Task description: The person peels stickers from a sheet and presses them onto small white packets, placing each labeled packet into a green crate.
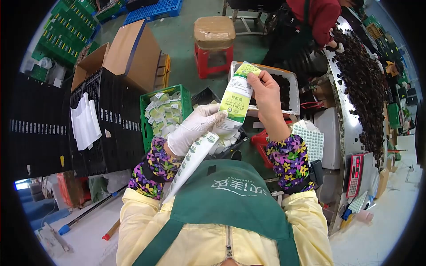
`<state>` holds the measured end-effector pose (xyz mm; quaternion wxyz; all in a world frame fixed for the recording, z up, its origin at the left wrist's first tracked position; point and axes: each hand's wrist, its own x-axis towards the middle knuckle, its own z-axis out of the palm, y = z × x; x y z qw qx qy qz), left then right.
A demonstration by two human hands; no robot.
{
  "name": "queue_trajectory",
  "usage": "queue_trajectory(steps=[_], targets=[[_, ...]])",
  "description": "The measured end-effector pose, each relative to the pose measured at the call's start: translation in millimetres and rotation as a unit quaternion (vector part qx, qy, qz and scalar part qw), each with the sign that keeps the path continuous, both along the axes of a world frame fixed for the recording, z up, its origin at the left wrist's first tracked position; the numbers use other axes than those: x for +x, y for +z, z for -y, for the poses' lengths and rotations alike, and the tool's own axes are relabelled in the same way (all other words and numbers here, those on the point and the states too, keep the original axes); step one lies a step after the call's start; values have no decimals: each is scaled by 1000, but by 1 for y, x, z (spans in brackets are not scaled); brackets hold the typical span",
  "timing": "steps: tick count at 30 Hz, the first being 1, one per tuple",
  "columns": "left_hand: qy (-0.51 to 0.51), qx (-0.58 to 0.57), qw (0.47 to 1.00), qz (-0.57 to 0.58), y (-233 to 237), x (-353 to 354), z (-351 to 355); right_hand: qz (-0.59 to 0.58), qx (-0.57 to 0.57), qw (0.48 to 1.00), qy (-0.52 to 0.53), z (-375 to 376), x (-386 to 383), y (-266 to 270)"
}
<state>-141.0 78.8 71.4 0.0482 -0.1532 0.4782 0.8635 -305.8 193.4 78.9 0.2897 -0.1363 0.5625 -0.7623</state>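
Note:
My left hand (193, 128), in a white glove, pinches the lower part of a green and white printed label sleeve (236, 99). A white sheet of small green stickers (190, 162) hangs down from beneath that hand, along the forearm. With bare fingers, my right hand (268, 95) grips the upper right edge of the label sleeve. The sleeve is held up between both hands, in front of a green apron. Just left of the gloved hand, a green crate (145, 119) holds several small green and white packets (165, 111).
Black crates (106, 119) and an open cardboard box (133, 53) stand left. A red stool (214, 53) is ahead. Another person (317, 22) works at a right-hand table (350, 128) with dark pieces (364, 84) and a red scale (355, 175). A white foam tray (290, 91) sits ahead.

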Motion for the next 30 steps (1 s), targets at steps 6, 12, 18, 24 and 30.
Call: queue_trajectory(steps=[6, 12, 18, 24, 30], targets=[[24, -7, 999, -20, -10, 1, -6, -12, 15, 999, 27, -1, 5, 1], [103, -49, 993, 26, 1, 2, 4, -14, 47, 999, 20, -24, 21, 16], [111, -133, 985, 10, -1, -4, -1, -103, 31, 991, 83, -25, 44, 11], [160, -86, 983, -21, -6, -7, -7, -145, 58, 986, 50, -18, 46, 1], [116, -140, 983, 9, 2, 0, -5, -448, 142, 882, 22, -19, 35, -11]])
